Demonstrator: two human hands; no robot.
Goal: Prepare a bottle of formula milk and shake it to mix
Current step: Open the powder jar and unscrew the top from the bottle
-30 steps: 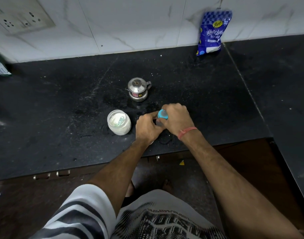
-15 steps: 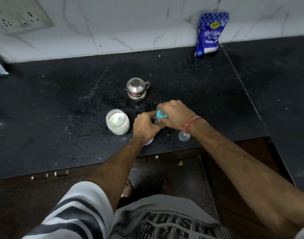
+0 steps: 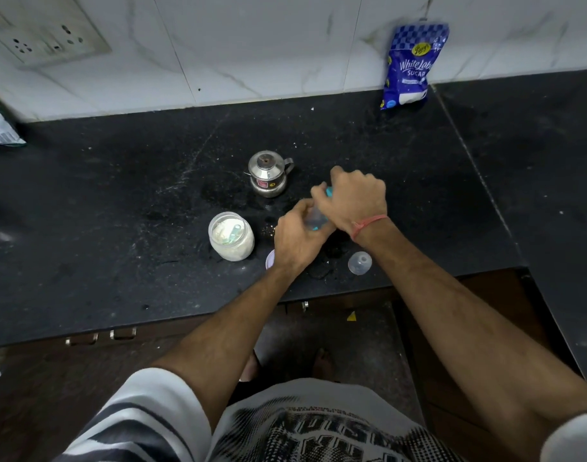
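Note:
A small clear feeding bottle (image 3: 315,219) with blue parts sits between my two hands above the black counter (image 3: 118,228). My left hand (image 3: 297,236) grips its body from below. My right hand (image 3: 353,198) closes over its blue top (image 3: 328,191). Most of the bottle is hidden by my fingers. An open jar of white formula powder (image 3: 231,236) with a pale scoop inside stands just left of my left hand. A clear bottle cap (image 3: 360,262) lies on the counter below my right wrist.
A small steel pot with a lid (image 3: 268,173) stands behind my hands. A blue sugar packet (image 3: 410,66) leans on the tiled wall at the back right. A pale lid (image 3: 270,259) peeks from under my left wrist. The counter's front edge runs just below the hands.
My right hand has lifted and shifted up and right over the bottle's top, and the bottle now looks tilted and blurred. The clear cap on the counter has come into view.

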